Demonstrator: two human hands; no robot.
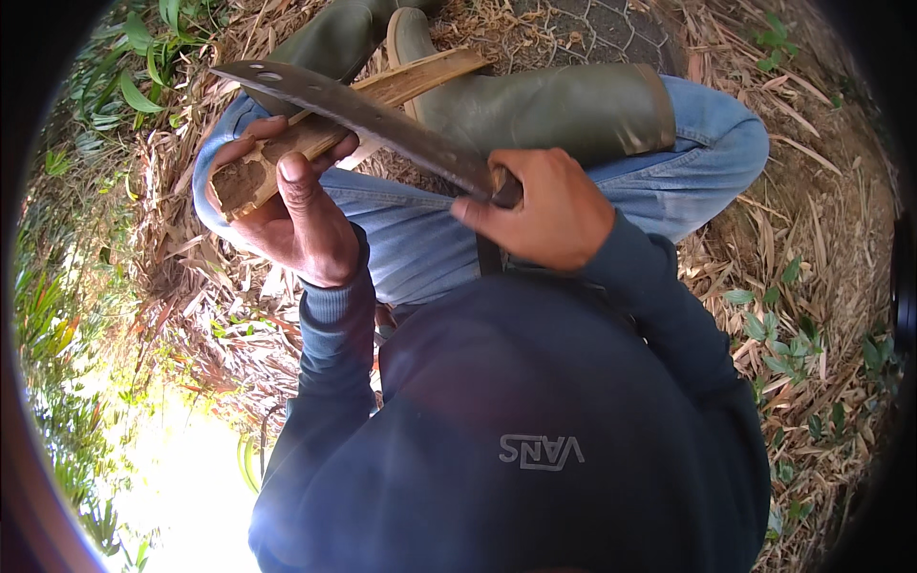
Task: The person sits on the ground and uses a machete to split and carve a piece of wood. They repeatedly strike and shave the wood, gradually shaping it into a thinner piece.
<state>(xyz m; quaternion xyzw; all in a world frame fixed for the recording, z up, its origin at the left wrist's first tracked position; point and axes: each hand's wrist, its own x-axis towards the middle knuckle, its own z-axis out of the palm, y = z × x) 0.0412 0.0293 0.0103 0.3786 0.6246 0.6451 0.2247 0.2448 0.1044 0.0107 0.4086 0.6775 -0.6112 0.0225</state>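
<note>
My left hand (310, 224) is wrapped round the near end of a split length of wood (425, 76), its thumb on one side and fingertips showing on the other. The wood's near end is brown and rough, and the pale far part slants up toward the boots. Closed on the short handle of a machete, my right hand (554, 210) is at the middle. The machete's dark, worn blade (382, 124) points up and left, crossing over the wood just beyond my left fingers. Holes pierce the blade near its tip. Whether the edge touches the wood I cannot tell.
My legs in blue jeans (401, 229) and green rubber boots (564, 110) are folded close beneath the work. Dry leaves and shavings (802, 229) cover the ground. Wire mesh (592, 38) lies beyond the boots. Green plants (143, 67) grow at the left.
</note>
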